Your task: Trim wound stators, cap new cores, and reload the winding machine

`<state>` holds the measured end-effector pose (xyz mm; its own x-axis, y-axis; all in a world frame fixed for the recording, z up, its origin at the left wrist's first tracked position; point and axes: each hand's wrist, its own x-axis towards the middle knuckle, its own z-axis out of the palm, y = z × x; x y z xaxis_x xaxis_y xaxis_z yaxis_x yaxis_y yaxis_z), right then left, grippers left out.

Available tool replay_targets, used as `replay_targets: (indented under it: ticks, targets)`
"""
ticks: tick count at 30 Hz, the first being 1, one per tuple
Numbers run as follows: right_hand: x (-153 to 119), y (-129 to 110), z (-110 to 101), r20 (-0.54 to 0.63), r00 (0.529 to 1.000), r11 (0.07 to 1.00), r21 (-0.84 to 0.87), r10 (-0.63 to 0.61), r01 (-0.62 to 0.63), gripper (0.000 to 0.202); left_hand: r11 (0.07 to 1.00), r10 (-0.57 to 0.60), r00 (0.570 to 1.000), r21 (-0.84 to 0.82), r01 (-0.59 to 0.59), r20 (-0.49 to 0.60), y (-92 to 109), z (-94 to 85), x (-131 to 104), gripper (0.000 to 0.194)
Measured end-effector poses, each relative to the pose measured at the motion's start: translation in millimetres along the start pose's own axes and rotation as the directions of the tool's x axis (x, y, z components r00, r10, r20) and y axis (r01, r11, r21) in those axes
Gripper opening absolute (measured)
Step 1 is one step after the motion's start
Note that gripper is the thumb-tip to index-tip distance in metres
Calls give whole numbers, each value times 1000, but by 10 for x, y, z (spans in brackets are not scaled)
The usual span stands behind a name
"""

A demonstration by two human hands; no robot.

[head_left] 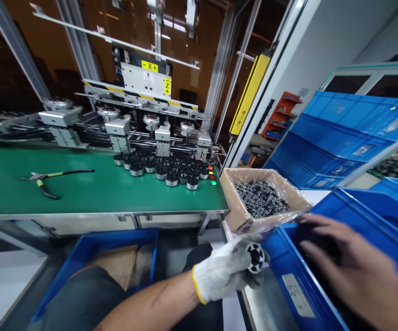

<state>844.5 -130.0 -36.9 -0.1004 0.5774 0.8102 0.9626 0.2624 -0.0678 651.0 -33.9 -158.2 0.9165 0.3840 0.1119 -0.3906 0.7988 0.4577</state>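
Green worktop [91, 197], smooth, metal-edged, at ten o'clock from the left hand [229, 267], which, in white knit glove with yellow cuff, has fingers closed on a round, slotted grey core [260, 258]. Right hand [354, 264], bare, blurred, well apart at three o'clock over blue plastic bin [305, 276], grip impossible to tell. Outward: cardboard carton [233, 209], plastic-lined, similar cores [259, 197], one o'clock; black-topped, metal-sided cylinders [171, 178], eleven; pliers [37, 176], ten.

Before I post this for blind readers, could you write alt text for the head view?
A white-gloved left hand holds a round, spoked part, while the blurred, bare right hand is at a blue bin. Beyond, a cardboard box holds similar-looking parts; black-topped parts cluster on a green workbench, with pliers to their left.
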Motion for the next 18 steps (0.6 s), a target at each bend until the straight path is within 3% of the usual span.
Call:
replay_targets:
  ticks: [2,4,6,8,11,14,18]
  targets:
    - [-183,-177,275,70,996,994,101,-58,51,13,998,7,1000,-69,-6,25,-121,54,42,73]
    - [-356,-343,495,89,982,979,139,-166,152,20,996,57,998,-65,-58,-17,-134,85,37,72]
    - [-462,-438,615,131,952,955,147,-278,259,29,990,131,987,72,-125,-87,-41,94,-10,74]
    - [-497,-460,643,149,938,943,162,-314,290,35,936,198,970,320,-144,-141,105,91,-75,82]
    - [-484,-435,600,95,955,943,213,-280,255,43,752,245,956,654,-82,-162,294,84,-150,88]
    - [-461,-440,562,55,984,951,272,-169,148,50,590,254,953,807,-17,-166,348,70,-181,86]
    - [-450,-482,557,37,992,957,271,-122,107,53,545,231,954,838,36,-191,281,19,-186,93]
